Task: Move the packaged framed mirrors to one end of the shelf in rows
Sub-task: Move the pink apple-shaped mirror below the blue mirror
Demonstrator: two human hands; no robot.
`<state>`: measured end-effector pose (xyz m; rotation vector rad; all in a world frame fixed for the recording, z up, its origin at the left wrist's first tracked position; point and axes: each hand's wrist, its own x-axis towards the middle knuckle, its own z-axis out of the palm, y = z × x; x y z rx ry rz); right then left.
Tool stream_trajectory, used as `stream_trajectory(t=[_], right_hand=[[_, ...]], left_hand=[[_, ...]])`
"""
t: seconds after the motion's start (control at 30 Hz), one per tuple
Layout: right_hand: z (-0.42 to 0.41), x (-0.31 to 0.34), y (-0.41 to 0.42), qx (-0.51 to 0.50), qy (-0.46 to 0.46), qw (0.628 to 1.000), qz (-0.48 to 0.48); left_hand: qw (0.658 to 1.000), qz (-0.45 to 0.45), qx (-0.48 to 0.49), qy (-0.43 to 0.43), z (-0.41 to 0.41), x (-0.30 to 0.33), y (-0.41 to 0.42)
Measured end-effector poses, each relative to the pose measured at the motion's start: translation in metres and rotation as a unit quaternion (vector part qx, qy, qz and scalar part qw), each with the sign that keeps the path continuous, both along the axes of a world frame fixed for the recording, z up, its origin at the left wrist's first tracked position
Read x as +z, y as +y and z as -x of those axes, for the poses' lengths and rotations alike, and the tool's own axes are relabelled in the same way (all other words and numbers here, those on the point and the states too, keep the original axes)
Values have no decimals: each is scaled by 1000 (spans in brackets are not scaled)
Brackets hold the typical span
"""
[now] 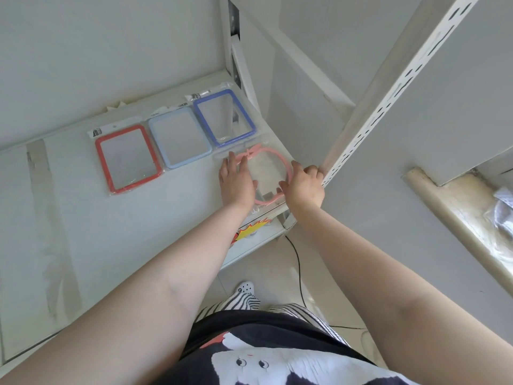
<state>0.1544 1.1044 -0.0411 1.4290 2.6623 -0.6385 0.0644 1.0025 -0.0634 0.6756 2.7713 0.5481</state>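
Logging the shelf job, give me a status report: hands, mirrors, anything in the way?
Left hand flat, right hand curled, both on the pink mirror. Red mirror, light blue mirror, dark blue mirror in a row behind. Shelf upright beside right hand.

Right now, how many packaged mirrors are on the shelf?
4: red-framed mirror, pale blue one and dark blue one along the back; pink one in front, under both hands.
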Motion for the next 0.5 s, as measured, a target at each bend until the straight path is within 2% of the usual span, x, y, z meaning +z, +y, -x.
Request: stream_trajectory(t=[0.17,0.33,0.5], right_hand=[[-4,12,-11,44,46,997,-40],[-18,21,-30,106,71,992,-16],[-41,30,-62,179,79,980,35]], left_hand=[[998,-53,-30,19,-8,11,-9],[995,-94,-39,-17,-28,31,-37],[995,-103,9,-6,-66,47,-90]])
